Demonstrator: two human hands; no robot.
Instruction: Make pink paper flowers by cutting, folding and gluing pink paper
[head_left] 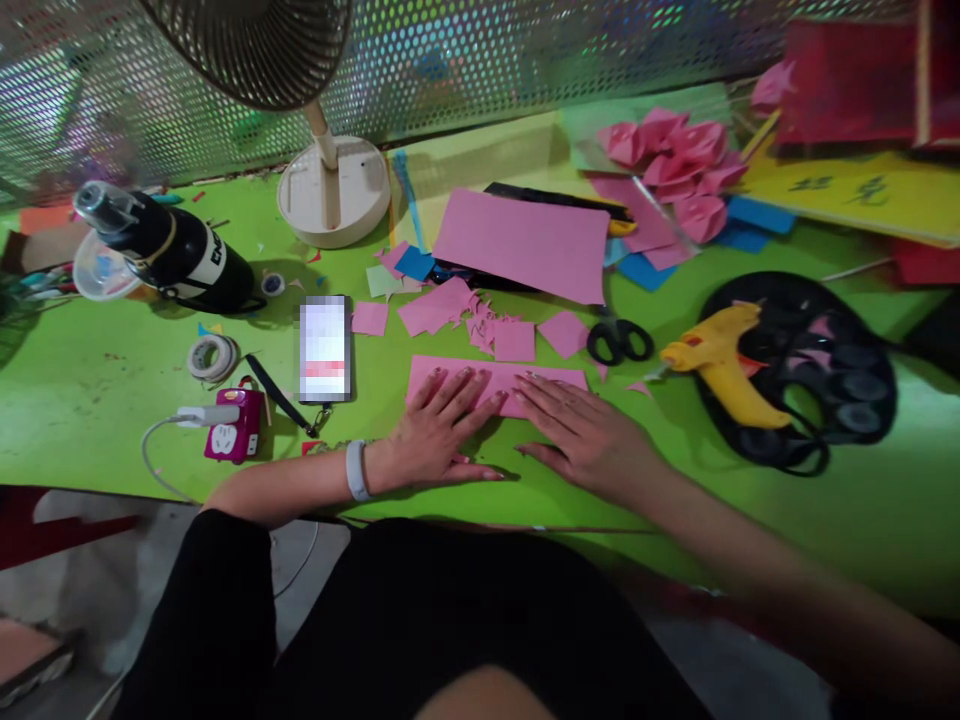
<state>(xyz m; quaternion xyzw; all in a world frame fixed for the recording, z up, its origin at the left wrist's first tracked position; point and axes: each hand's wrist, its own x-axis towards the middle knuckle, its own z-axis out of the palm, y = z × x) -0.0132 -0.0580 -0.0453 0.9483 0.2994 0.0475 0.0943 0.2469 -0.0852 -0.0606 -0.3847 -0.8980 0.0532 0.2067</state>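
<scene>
On the green table, a long strip of pink paper [495,376] lies flat in front of me. My left hand [439,425] rests on its left part, fingers spread and palm down. Over the right part lies my right hand [574,430], also flat, its fingers stretched out and the thumb apart. The fingers cover the middle of the strip, so any fold there is hidden. Just beyond it are a pink paper square [514,341], small pink scraps [480,325] and another pink square [564,333]. Scissors [619,342] with black handles lie past my right hand.
A larger pink sheet [525,240] lies farther back. At right, a yellow glue gun [720,365] rests on a black palette [810,300]. A phone [325,350], purple plug adapter [234,428], tape roll [211,357], black bottle [199,265] and fan [334,190] stand left. Pink paper flowers [671,155] lie behind.
</scene>
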